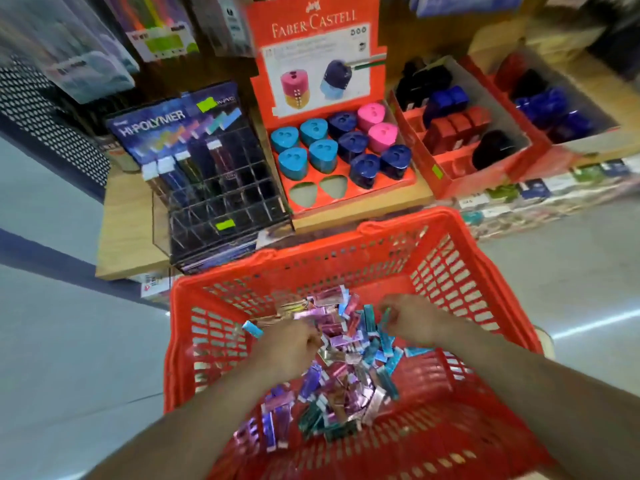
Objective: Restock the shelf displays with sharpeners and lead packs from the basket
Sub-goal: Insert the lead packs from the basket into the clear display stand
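Observation:
A red plastic basket (460,282) stands in front of me, holding a heap of small shiny lead packs (341,372) in pink, purple, blue and teal. Both my hands are down in the heap. My left hand (289,344) has its fingers curled into the packs at the left of the heap. My right hand (412,318) is curled over teal and blue packs at the right. Motion blur hides what each hand holds. Behind the basket, a clear lead-pack display (214,174) has a few packs in its back rows. The red sharpener display (346,150) shows two vacant slots in front.
A wooden shelf (128,237) carries both displays. To the right stand two red boxes (460,133) with black, blue and red sharpeners. Hanging packaged goods fill the upper left. Pale floor (52,341) lies on both sides of the basket.

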### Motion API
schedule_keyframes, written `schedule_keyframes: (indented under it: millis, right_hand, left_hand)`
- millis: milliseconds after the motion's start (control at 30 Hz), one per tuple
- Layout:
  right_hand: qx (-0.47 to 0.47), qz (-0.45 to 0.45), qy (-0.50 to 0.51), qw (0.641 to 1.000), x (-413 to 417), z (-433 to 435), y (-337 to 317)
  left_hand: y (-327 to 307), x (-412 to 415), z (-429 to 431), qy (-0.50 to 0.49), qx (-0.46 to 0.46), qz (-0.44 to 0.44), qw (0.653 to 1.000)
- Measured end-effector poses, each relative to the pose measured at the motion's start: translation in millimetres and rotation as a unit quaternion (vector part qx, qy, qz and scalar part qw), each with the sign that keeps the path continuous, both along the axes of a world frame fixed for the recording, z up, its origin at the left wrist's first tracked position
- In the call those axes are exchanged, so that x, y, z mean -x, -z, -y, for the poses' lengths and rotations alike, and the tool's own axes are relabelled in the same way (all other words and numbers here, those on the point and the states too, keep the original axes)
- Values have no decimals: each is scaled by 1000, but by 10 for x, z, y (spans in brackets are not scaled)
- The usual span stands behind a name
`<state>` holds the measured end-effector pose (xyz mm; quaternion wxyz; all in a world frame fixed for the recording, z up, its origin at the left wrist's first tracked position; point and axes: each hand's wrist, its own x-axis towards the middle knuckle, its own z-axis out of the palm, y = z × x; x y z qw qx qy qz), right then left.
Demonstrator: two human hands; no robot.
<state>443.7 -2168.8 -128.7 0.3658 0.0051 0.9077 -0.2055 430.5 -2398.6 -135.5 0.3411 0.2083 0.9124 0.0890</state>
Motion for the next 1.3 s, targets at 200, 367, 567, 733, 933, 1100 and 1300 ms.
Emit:
schedule_keyframes:
  millis: [200, 367, 567, 733, 933, 1100, 1300]
  right_hand:
    - [65, 24, 159, 985, -133, 220, 801]
    - [45, -26, 192, 980, 54, 609, 1235]
    - [-36, -115, 106, 987, 8, 829, 1367]
    - [53, -66, 76, 993, -165, 761, 1433]
    - [228, 78, 295, 924, -102, 532, 1096]
    - [412, 241, 571, 668, -152, 449, 710]
    - [504, 216, 630, 550, -295, 439, 432]
  left_hand:
    - [838, -87, 156, -123, 7, -24, 992]
    - [1075, -116, 129, -120, 27, -41, 991]
    - [1252, -302, 92, -163, 29, -43, 985]
    - [1246, -442, 127, -191, 41, -51, 979]
    - [1160, -444, 162, -205, 8, -39, 978]
    - [1171, -703, 136, -192, 2, 16, 981]
    - [903, -671, 127, -354, -88, 79, 928]
